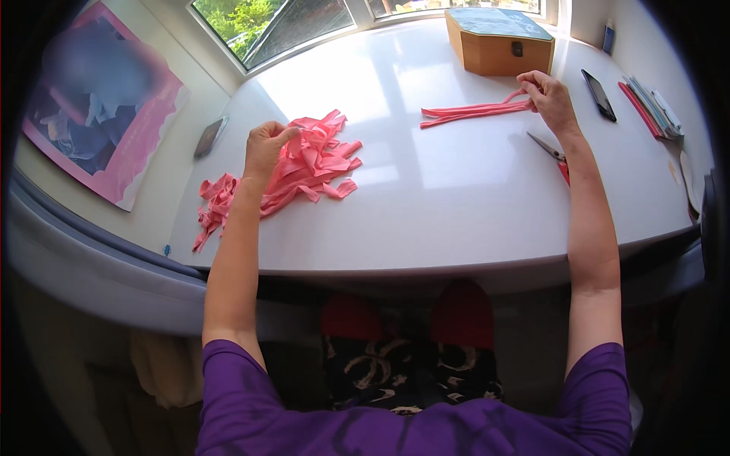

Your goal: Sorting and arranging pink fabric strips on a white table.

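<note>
On the left of the white table lies a loose heap of pink fabric strips (311, 165). My left hand (267, 145) is over its upper part, thumb and fingertips pinched on a pink strip. At the upper right, my right hand (548, 101) grips the right ends of several long, narrow pink strips (473, 112), which stretch to the left across the tabletop. One of them loops up to my fingertips. Beside my right forearm lie scissors (550, 149) with red handles, partly hidden by the arm, their blades pointing up and left.
A wooden box (502, 51) with a dark clasp stands by the window. At the right are a black phone (599, 95), a row of notebooks or papers (650, 108) and a spoon (689, 182). Another phone-like object (210, 137) leans at the left wall. The table's front edge (410, 270) runs before me.
</note>
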`<act>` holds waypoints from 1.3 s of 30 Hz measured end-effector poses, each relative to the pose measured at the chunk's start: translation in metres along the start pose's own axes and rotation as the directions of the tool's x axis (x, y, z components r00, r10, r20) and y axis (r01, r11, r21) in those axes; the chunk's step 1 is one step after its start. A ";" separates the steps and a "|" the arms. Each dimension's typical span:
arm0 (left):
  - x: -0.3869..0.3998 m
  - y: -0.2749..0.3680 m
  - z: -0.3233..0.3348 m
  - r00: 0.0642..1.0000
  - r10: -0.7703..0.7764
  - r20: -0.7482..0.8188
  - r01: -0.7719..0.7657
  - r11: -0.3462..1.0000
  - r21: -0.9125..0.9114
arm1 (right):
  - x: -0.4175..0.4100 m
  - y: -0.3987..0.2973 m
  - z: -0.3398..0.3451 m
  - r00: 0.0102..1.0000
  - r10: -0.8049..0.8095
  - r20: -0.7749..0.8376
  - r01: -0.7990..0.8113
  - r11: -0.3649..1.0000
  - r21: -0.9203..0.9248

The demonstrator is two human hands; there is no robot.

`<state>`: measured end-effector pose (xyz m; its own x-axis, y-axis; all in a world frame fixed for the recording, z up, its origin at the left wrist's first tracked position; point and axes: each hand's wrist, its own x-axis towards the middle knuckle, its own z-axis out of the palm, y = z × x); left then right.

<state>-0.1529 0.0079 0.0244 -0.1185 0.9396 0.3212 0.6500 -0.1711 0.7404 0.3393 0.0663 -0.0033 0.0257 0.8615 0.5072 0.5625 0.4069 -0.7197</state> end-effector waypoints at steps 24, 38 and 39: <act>-0.030 0.155 0.176 0.957 0.264 0.119 -0.177 0.859 -0.480 | -0.033 -0.071 0.042 0.821 -0.210 0.530 -0.055 0.896 0.441; -0.030 0.137 0.190 0.952 0.255 0.169 -0.130 0.837 -0.531 | -0.028 -0.062 0.044 0.905 -0.006 0.426 -0.291 0.721 0.629; -0.028 0.134 0.187 0.953 0.255 0.166 -0.130 0.834 -0.537 | -0.028 -0.062 0.043 0.905 0.024 0.425 -0.328 0.677 0.659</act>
<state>0.0780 0.0136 0.0045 0.1774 0.9004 0.3973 0.1543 -0.4241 0.8924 0.2688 0.0302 0.0068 -0.3144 0.9184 0.2402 -0.1725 0.1935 -0.9658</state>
